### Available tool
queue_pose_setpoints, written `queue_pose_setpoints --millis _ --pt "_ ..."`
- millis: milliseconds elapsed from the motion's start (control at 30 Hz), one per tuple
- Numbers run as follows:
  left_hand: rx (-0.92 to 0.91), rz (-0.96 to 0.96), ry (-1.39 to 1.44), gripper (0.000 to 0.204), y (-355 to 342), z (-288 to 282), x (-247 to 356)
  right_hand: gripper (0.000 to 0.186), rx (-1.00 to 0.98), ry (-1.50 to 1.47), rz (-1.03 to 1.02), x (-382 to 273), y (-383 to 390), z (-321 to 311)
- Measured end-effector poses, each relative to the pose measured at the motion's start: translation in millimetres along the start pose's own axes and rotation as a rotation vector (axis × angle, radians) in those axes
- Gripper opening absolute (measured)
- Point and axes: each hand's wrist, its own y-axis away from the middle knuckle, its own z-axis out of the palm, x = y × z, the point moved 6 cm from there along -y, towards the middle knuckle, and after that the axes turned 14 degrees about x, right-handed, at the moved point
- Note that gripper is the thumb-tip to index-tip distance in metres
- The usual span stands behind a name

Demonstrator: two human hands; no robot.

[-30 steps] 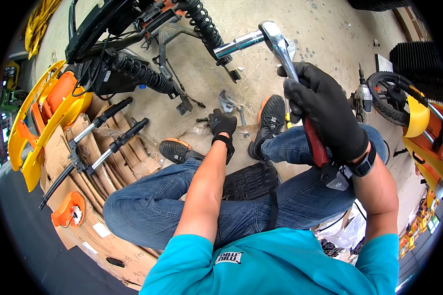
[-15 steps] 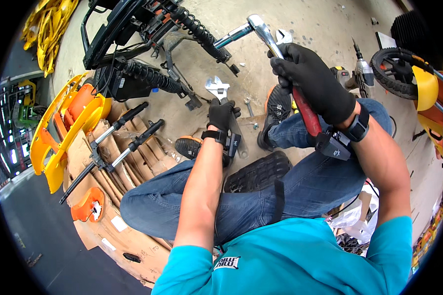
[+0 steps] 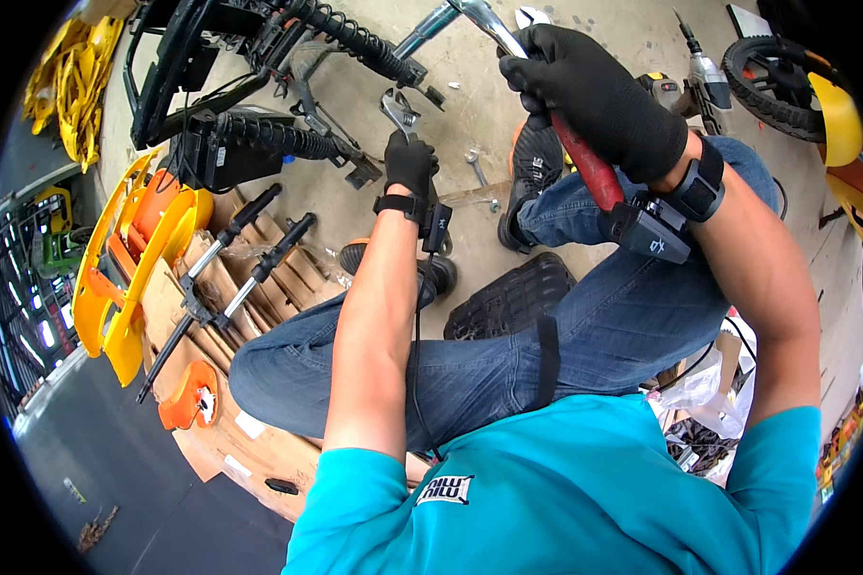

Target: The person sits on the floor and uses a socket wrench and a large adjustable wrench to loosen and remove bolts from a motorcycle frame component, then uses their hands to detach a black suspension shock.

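Observation:
My left hand (image 3: 410,165), in a black glove, is wrapped round an adjustable wrench (image 3: 400,109). Its silver jaw end points away from me, near the lower end of a coil-spring shock (image 3: 364,38) on a black vehicle frame (image 3: 177,81). Whether the jaws touch the frame, I cannot tell. My right hand (image 3: 599,101), also gloved, grips a ratchet wrench with a red handle (image 3: 588,165). The ratchet's head is at the top edge, and its long chrome socket (image 3: 426,33) slants toward the same shock. A second shock (image 3: 283,136) lies nearer on the left.
On the floor lie a small spanner (image 3: 477,167) and a bolt (image 3: 494,205). A power driver (image 3: 708,86) and a small wheel (image 3: 772,91) are at right. Fork tubes (image 3: 249,278) rest on cardboard (image 3: 249,450) beside yellow fairings (image 3: 134,307). A black ribbed pad (image 3: 508,297) lies between my legs.
My left hand has carried the adjustable wrench forward and left, closer to the frame, and turned its head. The ratchet in my right hand has also shifted up and left in the picture.

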Motion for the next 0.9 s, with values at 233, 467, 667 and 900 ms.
queue_pose_setpoints --millis 233,467,667,900 --pt "0.018 0.016 0.033 0.020 1.1 16.1 0.0 0.020 -0.075 -0.009 0.084 -19.0 7.6 1.5" --pt "0.006 -0.013 0.061 0.014 3.3 21.0 0.3 0.021 -0.022 -0.078 0.223 -34.6 13.0 -5.5" --pt "-0.060 -0.028 0.073 0.012 -1.6 20.5 1.7 0.022 -0.044 -0.045 0.200 -26.5 7.1 -2.2" --pt "-0.178 -0.132 0.070 0.018 4.4 9.2 22.5 0.023 -0.062 -0.048 0.151 -31.2 8.4 -3.2"
